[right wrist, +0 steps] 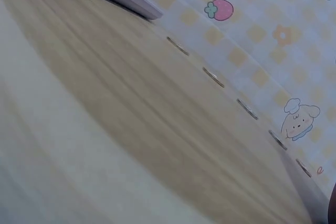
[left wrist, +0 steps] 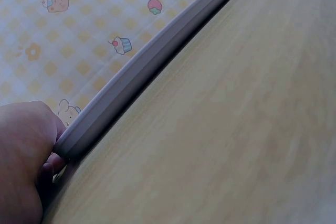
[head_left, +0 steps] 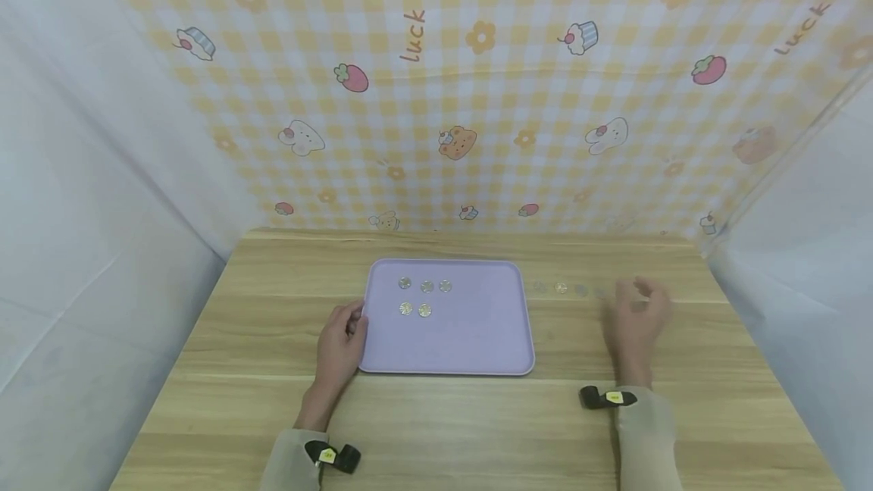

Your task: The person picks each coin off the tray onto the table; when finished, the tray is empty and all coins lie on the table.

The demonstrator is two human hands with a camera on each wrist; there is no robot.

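Note:
My left hand (head_left: 342, 343) grips the left edge of a lilac tray (head_left: 464, 347), thumb at the rim; the left wrist view shows the hand (left wrist: 23, 156) at the tray's corner (left wrist: 79, 142). Several coins (head_left: 425, 310) lie flat on the tray in two short rows near its upper left. My right hand (head_left: 637, 317) is over the right part of the table, blurred, with bent fingers; I cannot tell whether they pinch anything. Just left of it runs a line of coins (head_left: 561, 288). In the right wrist view, several coins (right wrist: 247, 108) form that line, with a sliver of the hand (right wrist: 332, 208) at the right edge.
The wooden table (head_left: 436, 430) reaches back to a yellow checked cloth (head_left: 518, 112) with cartoon prints. White sheets hang at the left (head_left: 82, 211) and right (head_left: 805, 264). The coin line extends from beside the tray's right edge toward the right hand.

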